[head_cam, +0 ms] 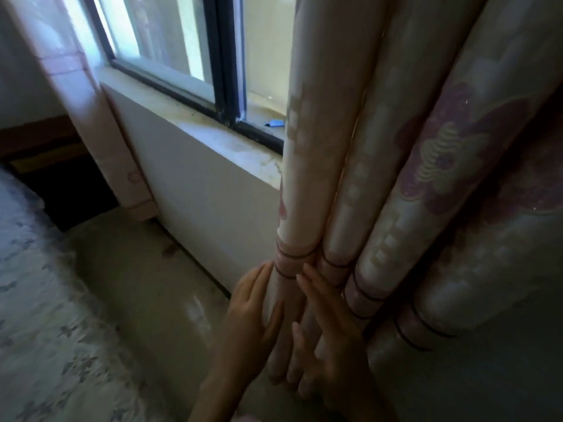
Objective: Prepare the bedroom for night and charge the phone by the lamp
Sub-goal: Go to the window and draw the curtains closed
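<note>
A cream and pink patterned curtain (pixel 380 166) hangs in thick folds over the right part of the window (pixel 170 41). My left hand (pixel 253 309) lies with fingers spread against the left side of the curtain's leading fold near its lower edge. My right hand (pixel 329 333) is flat against the same fold from the right, fingers extended. Both hands touch the fabric; neither is closed around it. A second curtain panel (pixel 100 123) hangs at the window's left side. No phone or lamp is in view.
The window sill (pixel 231 147) is stained and carries a small blue scrap (pixel 275 123). A white wall (pixel 207 202) runs below it. A bed with a pale patterned cover (pixel 39 284) fills the lower left, with a strip of floor (pixel 146 284) between.
</note>
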Demonstrator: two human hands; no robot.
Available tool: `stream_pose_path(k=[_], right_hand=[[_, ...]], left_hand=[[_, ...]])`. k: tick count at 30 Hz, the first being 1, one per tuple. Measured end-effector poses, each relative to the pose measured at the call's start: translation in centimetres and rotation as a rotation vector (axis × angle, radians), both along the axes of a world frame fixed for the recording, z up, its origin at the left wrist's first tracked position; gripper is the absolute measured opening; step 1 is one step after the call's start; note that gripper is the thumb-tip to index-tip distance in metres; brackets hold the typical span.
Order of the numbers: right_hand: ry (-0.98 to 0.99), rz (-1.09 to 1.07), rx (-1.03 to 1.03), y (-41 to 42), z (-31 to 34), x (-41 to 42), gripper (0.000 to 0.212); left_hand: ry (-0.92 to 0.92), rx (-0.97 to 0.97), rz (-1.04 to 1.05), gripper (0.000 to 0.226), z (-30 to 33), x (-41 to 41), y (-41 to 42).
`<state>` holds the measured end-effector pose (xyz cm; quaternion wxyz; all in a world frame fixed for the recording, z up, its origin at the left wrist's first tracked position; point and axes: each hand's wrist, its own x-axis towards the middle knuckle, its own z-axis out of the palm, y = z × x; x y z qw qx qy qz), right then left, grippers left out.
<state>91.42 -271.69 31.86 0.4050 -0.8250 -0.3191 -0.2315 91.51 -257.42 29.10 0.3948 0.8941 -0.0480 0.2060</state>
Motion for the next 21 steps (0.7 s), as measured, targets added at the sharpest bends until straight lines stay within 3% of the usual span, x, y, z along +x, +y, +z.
stream_pose_path(k=[5, 9, 13, 21], right_hand=[[-0.248, -0.345, 0.044, 4.2, 4.4, 3.3, 0.048], [-0.326, -0.583, 0.181, 8.1, 7.7, 5.1, 0.048], [-0.406, -0.776, 0.102, 9.4, 11.7, 5.9, 0.05], [-0.59, -0.854, 0.088, 7.7, 25.8, 8.9, 0.055]], left_hand=[[-0.283, 0.021, -0.353, 0.054, 7.3, 6.8, 3.2], [-0.366, 0.059, -0.582, 0.055, 11.1, 10.5, 5.4], [-0.463, 0.004, -0.747, 0.056, 14.1, 13.1, 6.1], [-0.801, -0.257, -0.91, 0.056, 22.4, 17.0, 2.9]])
